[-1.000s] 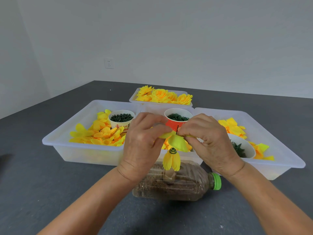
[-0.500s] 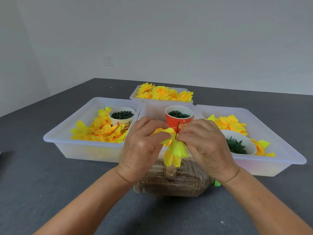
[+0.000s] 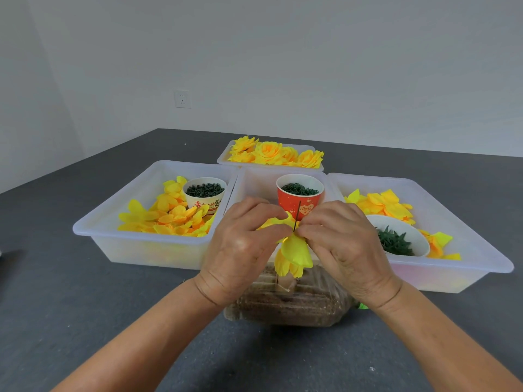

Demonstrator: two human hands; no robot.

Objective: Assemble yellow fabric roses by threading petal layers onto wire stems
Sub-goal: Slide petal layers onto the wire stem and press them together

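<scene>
A thin dark wire stem (image 3: 297, 217) stands upright from a sand-filled plastic bottle (image 3: 285, 304) lying on its side. Yellow petal layers (image 3: 295, 251) hang on the wire, one below the other. My left hand (image 3: 243, 250) pinches a yellow petal layer at the wire from the left. My right hand (image 3: 345, 247) pinches the same layer from the right, fingertips touching the wire. Both hands hide part of the petals and the wire's lower length.
Three clear trays sit behind the bottle: the left tray (image 3: 119, 222) holds yellow petals and a white cup (image 3: 205, 193) of green pieces, the middle one a red cup (image 3: 300, 196), the right tray (image 3: 481, 236) petals and a white bowl (image 3: 399, 239). A far tray (image 3: 271, 152) holds finished roses.
Both hands have slid the petal layer down the wire, so more of the wire tip shows above it. The view has shifted slightly closer.
</scene>
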